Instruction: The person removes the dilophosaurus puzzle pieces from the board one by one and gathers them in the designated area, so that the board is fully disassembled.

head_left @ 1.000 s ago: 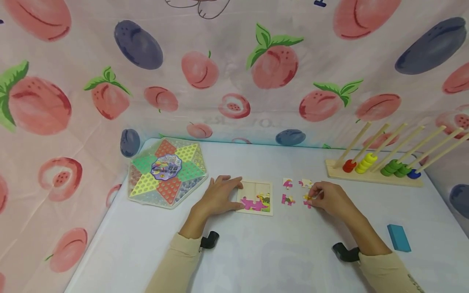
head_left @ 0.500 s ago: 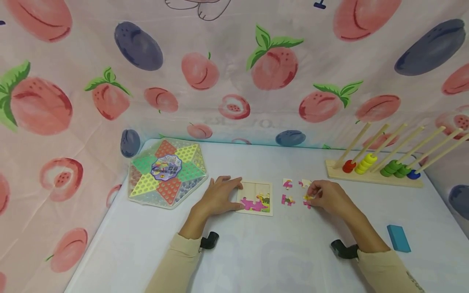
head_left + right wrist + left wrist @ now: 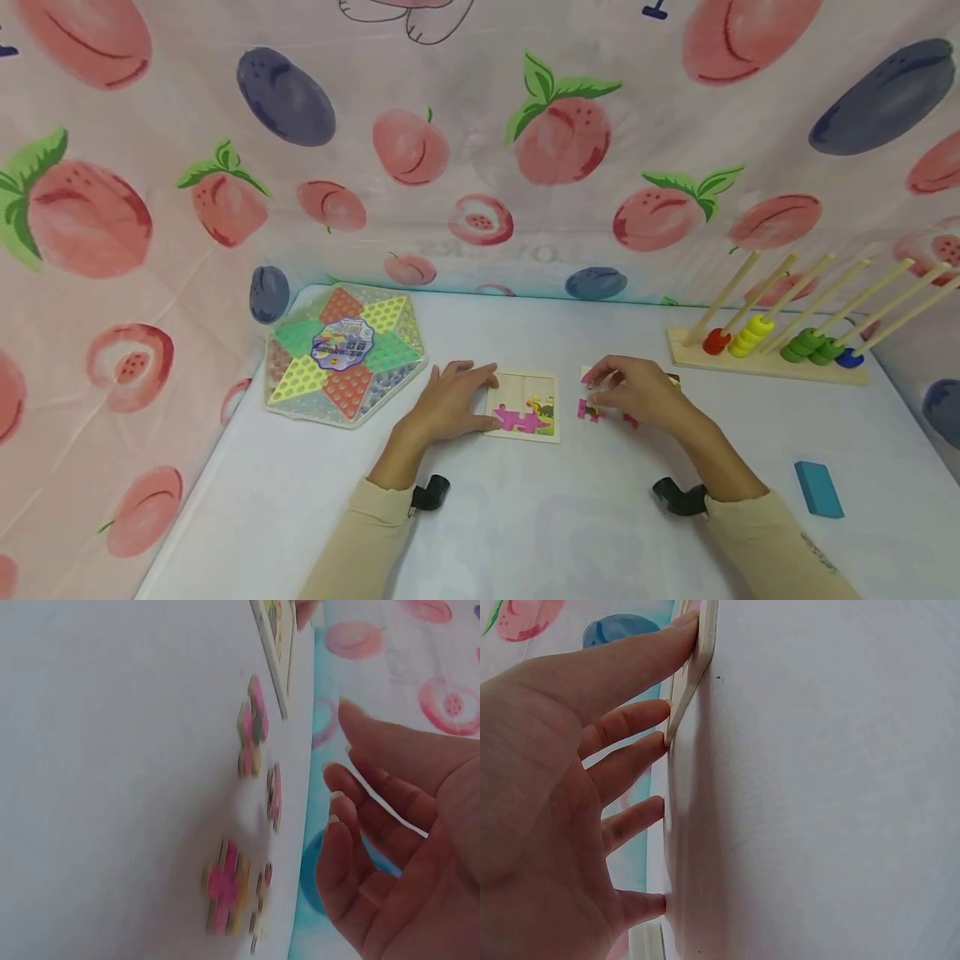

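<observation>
My left hand (image 3: 450, 402) lies at the left side of a small wooden puzzle board (image 3: 522, 377), thumb and fingertips touching its edges. In the left wrist view its fingers (image 3: 630, 754) are fairly straight and spread. The board carries fitted pink and yellow-green pieces along its bottom and right; bare wood shows at upper left. My right hand (image 3: 643, 392) hovers over loose jigsaw pieces right of the board. In the right wrist view its thumb (image 3: 390, 739) and fingers stand apart with nothing between them. Several pieces lie below, including a pink-and-green piece (image 3: 255, 724) and a pink piece (image 3: 225, 889).
A hexagonal Chinese checkers set (image 3: 345, 354) lies at the back left. At the back right stands a wooden peg stand (image 3: 772, 367) with coloured beads. A blue block (image 3: 819, 489) lies on the white table (image 3: 570, 525) near the right forearm. A fruit-print curtain hangs behind.
My right hand has moved left from the right-hand loose pieces to above the left-hand ones, its thumb and fingers apart. My left hand stays at the puzzle board.
</observation>
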